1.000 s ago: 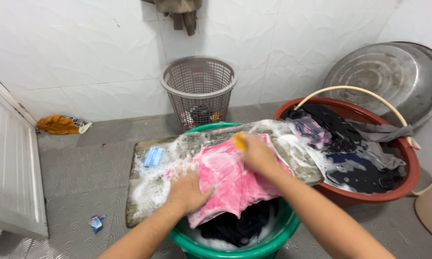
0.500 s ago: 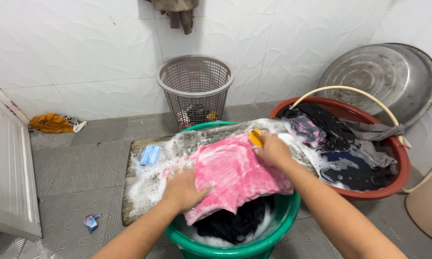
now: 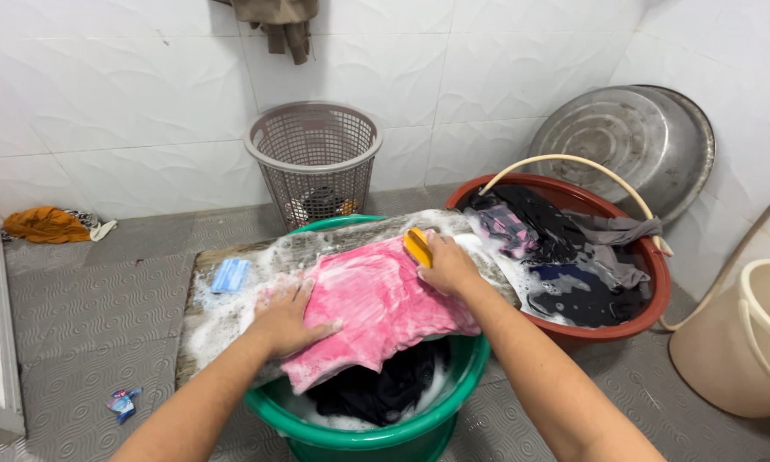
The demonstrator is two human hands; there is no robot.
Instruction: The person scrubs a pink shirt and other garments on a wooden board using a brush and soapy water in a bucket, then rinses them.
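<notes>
Head view shows the right hand (image 3: 447, 267) closed around a small yellow plastic scrubbing brush (image 3: 417, 246), which sits at the far upper edge of a wet pink cloth garment (image 3: 376, 306); the brush's long axis runs roughly away from the person, tilted a little leftward, and it pokes out beyond the fingers on their left side; the left hand (image 3: 287, 318) lies flat with fingers spread wide, pressing the garment's left edge onto a soapy wooden washboard (image 3: 222, 321); the garment stretches between the two hands, its near end hanging into a round green plastic basin (image 3: 453, 402) holding dark clothes in suds; the right hand is plainly the one nearer the brush, the left well apart from it across the cloth; a blue bar of soap (image 3: 230, 275) rests on the board beyond the left hand; a red plastic tub (image 3: 642, 321) of dark laundry stands just to the right
</notes>
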